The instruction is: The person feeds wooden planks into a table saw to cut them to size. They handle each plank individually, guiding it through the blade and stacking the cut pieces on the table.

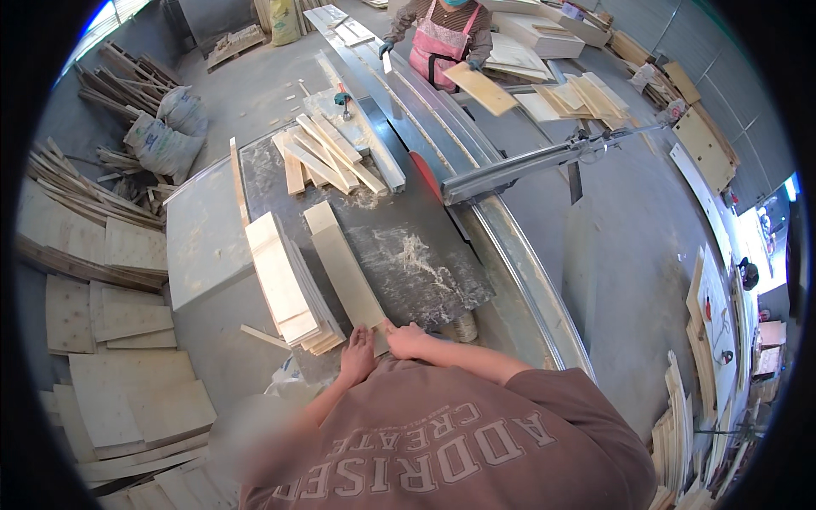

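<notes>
A long, pale wooden plank (347, 268) lies on the dark saw table, its near end close to my body. My left hand (359, 353) rests at the near left corner of that plank, fingers stretched out over the wood. On the right corner of the same end, my right hand (406, 340) is closed with its fingers bent against the edge. Just left of the plank stands a neat stack of similar planks (282, 276). The red saw blade guard (425, 174) is beyond, to the right of the plank.
Loose wood strips (327, 157) are piled farther up the saw table (374, 229), with sawdust about. A metal crosscut fence (518, 166) reaches out to the right. Across the machine, a gloved co-worker (442, 42) holds a board (480, 88). Board stacks (140, 391) line the left.
</notes>
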